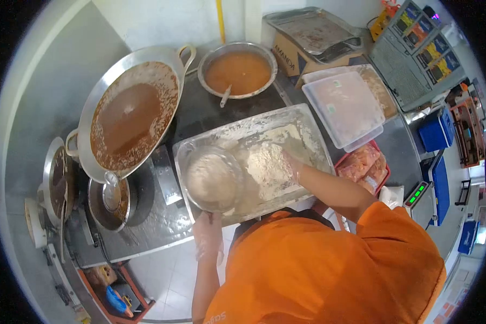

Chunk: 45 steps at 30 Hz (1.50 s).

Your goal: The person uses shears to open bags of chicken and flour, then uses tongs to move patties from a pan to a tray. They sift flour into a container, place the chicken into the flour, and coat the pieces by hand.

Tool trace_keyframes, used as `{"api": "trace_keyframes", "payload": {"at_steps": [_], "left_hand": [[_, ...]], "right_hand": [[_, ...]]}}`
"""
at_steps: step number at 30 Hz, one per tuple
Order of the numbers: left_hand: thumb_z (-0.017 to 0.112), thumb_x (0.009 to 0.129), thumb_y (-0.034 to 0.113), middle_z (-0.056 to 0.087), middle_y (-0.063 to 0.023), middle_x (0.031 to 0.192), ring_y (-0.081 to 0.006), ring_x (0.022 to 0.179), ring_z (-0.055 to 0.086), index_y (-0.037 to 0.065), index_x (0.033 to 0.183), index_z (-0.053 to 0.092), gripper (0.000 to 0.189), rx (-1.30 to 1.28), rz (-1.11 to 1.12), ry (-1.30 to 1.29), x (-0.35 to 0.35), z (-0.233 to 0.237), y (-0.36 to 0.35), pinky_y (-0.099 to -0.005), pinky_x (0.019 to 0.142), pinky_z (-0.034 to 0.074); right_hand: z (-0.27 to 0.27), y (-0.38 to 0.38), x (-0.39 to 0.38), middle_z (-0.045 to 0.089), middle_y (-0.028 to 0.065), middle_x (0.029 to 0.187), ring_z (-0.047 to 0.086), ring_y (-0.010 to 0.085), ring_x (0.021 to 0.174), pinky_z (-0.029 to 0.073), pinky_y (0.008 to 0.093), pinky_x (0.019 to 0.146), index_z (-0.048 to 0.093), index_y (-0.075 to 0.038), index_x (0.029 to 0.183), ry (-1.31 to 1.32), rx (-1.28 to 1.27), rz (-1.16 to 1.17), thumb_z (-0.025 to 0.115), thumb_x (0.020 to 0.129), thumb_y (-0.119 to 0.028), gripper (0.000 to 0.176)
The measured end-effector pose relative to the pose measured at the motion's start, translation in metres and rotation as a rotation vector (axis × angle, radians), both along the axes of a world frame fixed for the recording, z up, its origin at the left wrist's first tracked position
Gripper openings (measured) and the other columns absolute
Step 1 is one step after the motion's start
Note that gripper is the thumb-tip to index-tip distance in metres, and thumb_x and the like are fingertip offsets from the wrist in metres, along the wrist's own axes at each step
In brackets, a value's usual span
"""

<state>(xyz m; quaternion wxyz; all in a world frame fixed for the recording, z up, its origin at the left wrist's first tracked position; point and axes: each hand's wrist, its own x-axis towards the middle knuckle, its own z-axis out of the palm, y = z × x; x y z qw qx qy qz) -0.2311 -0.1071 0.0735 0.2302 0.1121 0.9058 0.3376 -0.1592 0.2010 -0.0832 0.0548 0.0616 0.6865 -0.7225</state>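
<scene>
A large metal tray dusted with flour lies in front of me. Over its left part is a round sieve with flour in it. My left hand, in a clear glove, is closed on the sieve's near edge. My right hand is at a heap of floury pieces in the middle of the tray; its fingers are partly hidden by flour, so how they are set cannot be made out.
At the left are a wide pan of brown liquid and a pot. Behind the tray stands a bowl of orange liquid. Plastic lids, a red tray of raw meat and a scale are at the right.
</scene>
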Motion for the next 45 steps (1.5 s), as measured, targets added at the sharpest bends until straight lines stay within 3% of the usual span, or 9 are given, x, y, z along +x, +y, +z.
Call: {"api": "trace_keyframes", "payload": {"at_steps": [3,5,9,14,17,26,33,39,45], "left_hand": [[0.063,0.092,0.029,0.069,-0.0216,0.088,-0.0354,0.08,0.067,-0.004,0.098,0.066,0.034,-0.029,-0.295,0.043,-0.006,-0.058,0.001,-0.0414,0.071,0.051],[0.066,0.09,0.03,0.069,-0.0214,0.088,-0.0315,0.077,0.068,-0.004,0.096,0.067,0.035,-0.018,-0.28,-0.073,0.0,-0.039,0.026,-0.0412,0.069,0.051],[0.07,0.087,0.033,0.069,-0.0165,0.081,-0.0214,0.069,0.067,-0.004,0.092,0.068,0.037,0.056,-0.25,-0.245,-0.004,-0.032,0.045,-0.0385,0.061,0.051],[0.071,0.088,0.031,0.068,-0.0095,0.072,-0.0193,0.064,0.065,-0.003,0.091,0.068,0.034,0.033,-0.314,-0.077,-0.036,-0.066,0.002,-0.0327,0.057,0.05],[0.07,0.089,0.028,0.069,-0.0081,0.073,-0.0153,0.064,0.064,-0.002,0.09,0.069,0.031,0.108,-0.207,-0.167,-0.039,-0.043,-0.009,-0.0306,0.057,0.049],[0.067,0.092,0.017,0.07,-0.0053,0.08,-0.0074,0.068,0.059,-0.003,0.094,0.068,0.02,0.331,0.035,-0.16,-0.023,-0.02,-0.002,-0.025,0.059,0.047],[0.07,0.091,0.018,0.068,-0.0046,0.075,-0.0071,0.067,0.059,-0.005,0.091,0.067,0.023,0.282,0.086,-0.061,-0.023,-0.033,-0.006,-0.0256,0.057,0.047],[0.068,0.091,0.022,0.068,-0.008,0.073,-0.011,0.066,0.06,-0.004,0.092,0.067,0.026,0.292,0.086,-0.102,-0.026,-0.059,-0.017,-0.0298,0.059,0.049],[0.058,0.096,0.043,0.068,-0.0127,0.079,-0.019,0.066,0.062,0.001,0.09,0.067,0.043,0.205,-0.116,-0.016,-0.034,-0.051,-0.031,-0.0362,0.063,0.055]], "right_hand": [[0.027,-0.005,-0.002,0.054,0.0121,0.136,0.055,0.0272,0.121,0.048,0.0379,0.095,0.051,-0.012,0.136,0.118,0.698,0.152,0.04,0.101,-0.026,0.039],[0.101,-0.046,-0.01,0.045,0.0112,0.146,0.046,0.0242,0.13,0.043,0.0362,0.101,0.047,-0.012,0.139,-0.386,-0.205,-0.737,0.044,0.099,-0.023,0.042],[0.039,-0.046,0.004,0.042,0.0145,0.146,0.032,0.0362,0.139,0.019,0.0388,0.119,0.036,-0.016,0.149,-0.007,0.907,-0.105,0.044,0.1,-0.028,0.051],[0.076,0.006,0.02,0.051,0.0187,0.139,0.051,0.0355,0.126,0.04,0.0428,0.107,0.049,-0.013,0.14,-0.135,0.49,-0.515,0.048,0.098,-0.034,0.047],[-0.037,0.035,0.024,0.06,0.0197,0.126,0.06,0.0336,0.111,0.047,0.0405,0.096,0.058,-0.008,0.129,-0.492,1.118,0.32,0.052,0.093,-0.025,0.04],[0.003,-0.081,-0.05,0.039,0.0216,0.148,0.037,0.0342,0.137,0.032,0.0438,0.112,0.041,-0.001,0.143,-0.494,0.635,0.789,0.051,0.095,-0.03,0.057],[-0.038,0.013,-0.013,0.036,0.0203,0.147,0.036,0.0352,0.135,0.031,0.0463,0.111,0.032,-0.003,0.147,-0.361,1.411,-0.679,0.061,0.09,-0.041,0.074],[-0.183,-0.075,-0.066,0.015,0.0175,0.159,0.021,0.0342,0.145,0.021,0.0472,0.118,0.025,-0.005,0.151,0.087,0.78,-0.502,0.054,0.094,-0.043,0.074],[-0.104,-0.135,-0.112,0.018,0.0175,0.158,0.024,0.033,0.145,0.023,0.046,0.118,0.026,-0.006,0.151,0.005,0.803,0.142,0.053,0.095,-0.041,0.071]]}}
